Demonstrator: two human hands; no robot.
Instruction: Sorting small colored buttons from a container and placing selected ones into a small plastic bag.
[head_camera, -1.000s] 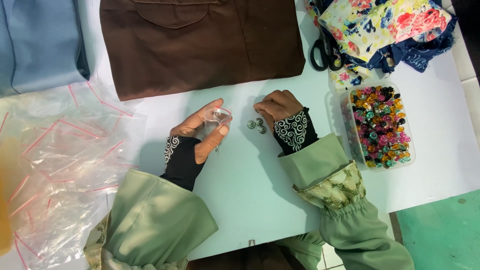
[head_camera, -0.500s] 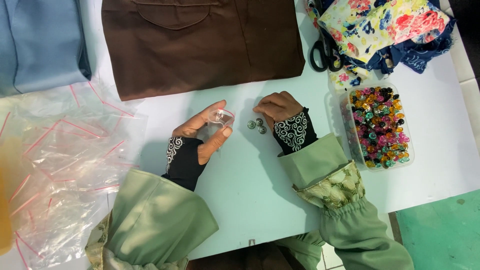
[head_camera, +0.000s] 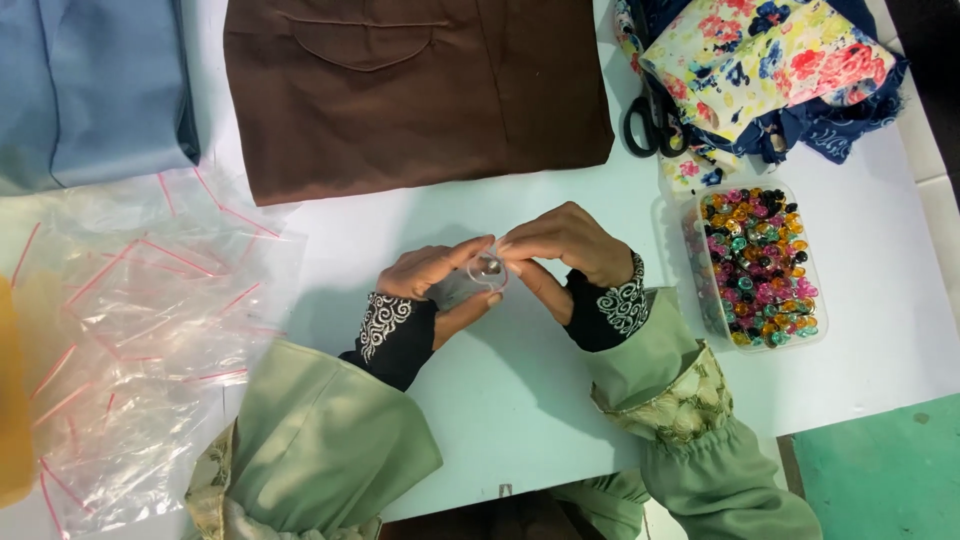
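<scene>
A small clear plastic bag (head_camera: 478, 278) is held up over the middle of the white table (head_camera: 500, 400), pinched between the thumb and fingers of the left hand (head_camera: 432, 280). The right hand (head_camera: 562, 245) is brought against the bag's mouth, its fingertips closed together on something small there; what it is cannot be told. Just right of the hands, near the right edge, a clear box of coloured beads (head_camera: 758, 265) is set. A brown garment (head_camera: 410, 90) is spread along the far edge, black scissors (head_camera: 645, 125) beside it. A heap of red-striped zip bags (head_camera: 140, 330) is piled at the left edge
</scene>
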